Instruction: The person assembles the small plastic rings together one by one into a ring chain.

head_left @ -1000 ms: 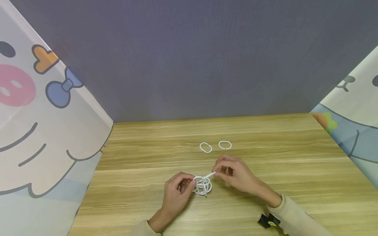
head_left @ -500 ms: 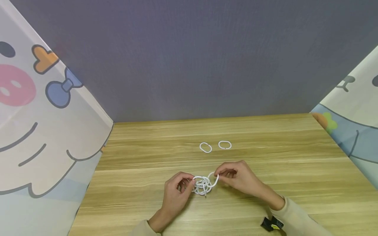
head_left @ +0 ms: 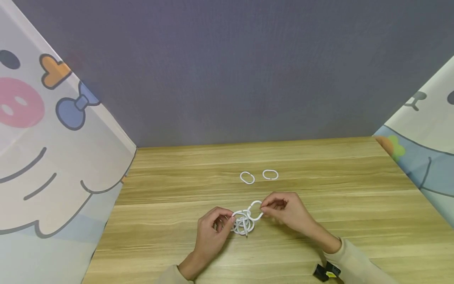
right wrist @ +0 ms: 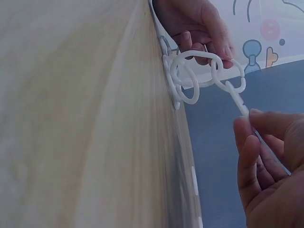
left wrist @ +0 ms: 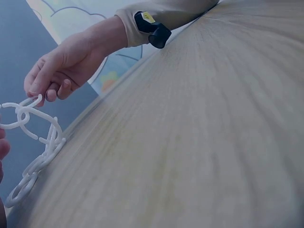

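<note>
A bunch of linked white rings [head_left: 242, 225] lies between the two hands in the head view. My left hand [head_left: 213, 232] pinches one ring of the bunch at its upper left, between thumb and index finger. My right hand [head_left: 289, 211] pinches the right side of another white ring [head_left: 250, 217], which hooks through the ring at the left fingers. In the right wrist view this ring [right wrist: 236, 99] is seen edge-on at the right fingertips, and the linked rings [right wrist: 190, 80] hang down to the table.
Two loose white rings, one on the left [head_left: 247, 178] and one on the right [head_left: 270, 174], lie farther back on the wooden table [head_left: 170, 177]. A grey panel stands behind. A black device [head_left: 326, 272] is strapped at the right sleeve.
The ring at my right hand has turned from edge-on to face-up, showing its loop. My right hand has shifted slightly right; the left hand holds its place.
</note>
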A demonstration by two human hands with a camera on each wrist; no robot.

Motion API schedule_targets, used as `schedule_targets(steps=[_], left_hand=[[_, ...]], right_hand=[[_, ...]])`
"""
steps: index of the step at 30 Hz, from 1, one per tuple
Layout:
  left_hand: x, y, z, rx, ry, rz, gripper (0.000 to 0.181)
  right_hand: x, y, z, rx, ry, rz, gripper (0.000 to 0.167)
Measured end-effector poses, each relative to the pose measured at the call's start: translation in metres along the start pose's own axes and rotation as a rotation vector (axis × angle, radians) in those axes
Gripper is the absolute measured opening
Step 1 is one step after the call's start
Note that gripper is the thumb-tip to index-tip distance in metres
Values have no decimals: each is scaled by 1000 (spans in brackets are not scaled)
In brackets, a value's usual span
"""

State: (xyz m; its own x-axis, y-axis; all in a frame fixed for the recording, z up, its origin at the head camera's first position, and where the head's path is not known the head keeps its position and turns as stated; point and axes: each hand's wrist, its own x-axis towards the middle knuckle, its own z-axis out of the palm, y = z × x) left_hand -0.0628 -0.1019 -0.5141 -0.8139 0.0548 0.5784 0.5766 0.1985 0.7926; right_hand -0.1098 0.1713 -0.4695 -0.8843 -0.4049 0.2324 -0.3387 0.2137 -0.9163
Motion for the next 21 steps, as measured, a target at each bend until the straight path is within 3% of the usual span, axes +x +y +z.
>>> schedule_targets(steps=[7, 13, 19, 21], left_hand=[[-1, 1, 0, -8, -10, -10, 20], [-1, 1, 1, -15, -32, -16, 19], [-2, 0, -1, -51, -96, -68, 21], [-2, 0, -1, -50, -113, -57, 22]], right_hand=[[3, -1, -1, 69, -56, 20, 34], [1, -4, -2, 51, -47, 60, 15], [1, -7, -3, 111, -40, 94, 12], [1, -8, -3, 128, -34, 97, 11]])
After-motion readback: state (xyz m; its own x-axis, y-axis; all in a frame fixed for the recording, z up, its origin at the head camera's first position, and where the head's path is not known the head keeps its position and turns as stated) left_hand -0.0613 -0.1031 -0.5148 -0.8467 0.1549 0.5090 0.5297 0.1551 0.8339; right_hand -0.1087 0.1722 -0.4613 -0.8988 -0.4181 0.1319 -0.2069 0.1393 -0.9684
